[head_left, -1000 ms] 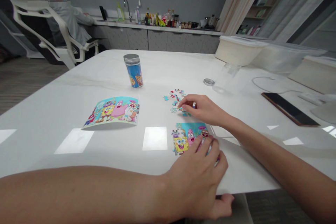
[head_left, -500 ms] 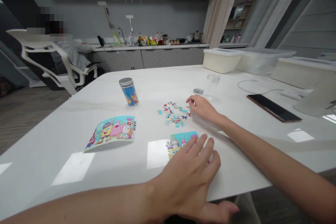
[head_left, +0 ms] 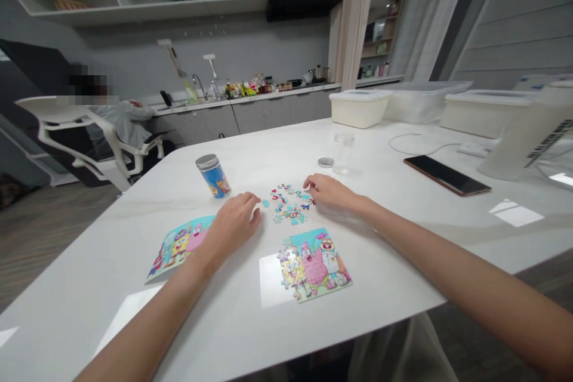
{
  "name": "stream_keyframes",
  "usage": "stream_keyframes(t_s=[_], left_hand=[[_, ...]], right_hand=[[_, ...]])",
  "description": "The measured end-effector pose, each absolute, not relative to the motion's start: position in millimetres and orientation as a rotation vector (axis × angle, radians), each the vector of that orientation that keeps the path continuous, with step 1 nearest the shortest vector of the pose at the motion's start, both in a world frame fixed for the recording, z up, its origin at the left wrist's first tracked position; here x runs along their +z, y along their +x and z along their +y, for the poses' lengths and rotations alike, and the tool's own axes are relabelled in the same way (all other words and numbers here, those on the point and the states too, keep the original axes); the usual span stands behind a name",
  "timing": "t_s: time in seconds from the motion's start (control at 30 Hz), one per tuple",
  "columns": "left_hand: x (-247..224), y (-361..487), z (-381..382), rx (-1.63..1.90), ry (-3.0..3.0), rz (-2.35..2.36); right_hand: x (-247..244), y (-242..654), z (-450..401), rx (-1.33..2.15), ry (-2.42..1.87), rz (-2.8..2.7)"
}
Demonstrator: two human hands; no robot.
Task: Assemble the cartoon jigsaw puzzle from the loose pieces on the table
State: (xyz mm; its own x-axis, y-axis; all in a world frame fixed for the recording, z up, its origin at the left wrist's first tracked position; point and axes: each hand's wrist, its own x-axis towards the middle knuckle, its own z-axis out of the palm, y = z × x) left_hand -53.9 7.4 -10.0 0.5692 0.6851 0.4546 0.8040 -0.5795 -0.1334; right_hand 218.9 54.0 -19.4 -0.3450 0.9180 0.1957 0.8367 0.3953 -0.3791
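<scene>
A partly joined jigsaw (head_left: 316,265) with pink and yellow cartoon figures lies near the table's front edge, its left side uneven. Beyond it is a loose cluster of puzzle pieces (head_left: 290,213). My left hand (head_left: 236,218) is at the left of the cluster, fingers loosely bent and apart, with nothing seen in them. At the cluster's right edge rests my right hand (head_left: 329,191), fingers curled; whether a piece is under the fingertips cannot be made out. The curved picture sheet (head_left: 179,245) is partly hidden by my left arm. A blue jar (head_left: 215,179) with a metal lid stands behind it.
On the white table (head_left: 215,334) are a clear jar (head_left: 343,155), a metal lid (head_left: 326,162), a phone (head_left: 445,175), a cable and a pale bottle (head_left: 523,137). Storage boxes (head_left: 359,110) line the back right. A person (head_left: 119,125) sits at the far left.
My left hand has moved off the joined jigsaw, left and away from me, to the cluster's left side. My right hand stays beside the pieces. The camera view has tilted up.
</scene>
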Motion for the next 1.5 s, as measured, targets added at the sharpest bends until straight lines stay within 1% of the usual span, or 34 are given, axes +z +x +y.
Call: stream_keyframes(t_s=[0.07, 0.2, 0.37, 0.63, 0.8, 1.0, 1.13, 1.3, 1.5], left_hand=[[-14.1, -50.7, 8.9, -0.41, -2.563, -1.214], [-20.1, -46.1, 11.7, -0.35, -2.675, -1.179], [-19.8, -46.2, 14.3, -0.251, -2.904, -0.99], [-18.1, -45.2, 12.1, -0.183, -2.797, -1.076], [-22.5, -49.1, 13.7, -0.121, -2.714, -1.211], [-31.6, -55.6, 19.3, -0.142, -2.706, -1.268], [-27.7, -55.0, 14.7, -0.153, -2.766, -1.193], [-20.3, -55.3, 3.9, -0.145, -2.84, -1.004], [-17.1, -53.0, -1.9, -0.175, -2.782, -0.99]], right_hand=[[-19.9, 219.0, 55.0, 0.321, -1.418, -2.357], [-22.6, 219.4, 55.1, 0.35, -1.214, -2.46], [-15.4, 214.5, 43.7, 0.367, -1.0, -2.501], [-7.6, 203.4, 27.9, 0.481, -0.739, -2.593], [-11.6, 203.9, 33.0, 0.468, -0.782, -2.56], [-13.3, 207.4, 37.1, 0.417, -0.816, -2.567], [-10.6, 209.6, 41.7, 0.392, -0.84, -2.53], [-11.2, 206.3, 45.1, 0.314, -1.046, -2.424], [-23.5, 189.2, 29.8, 0.258, -1.183, -2.349]])
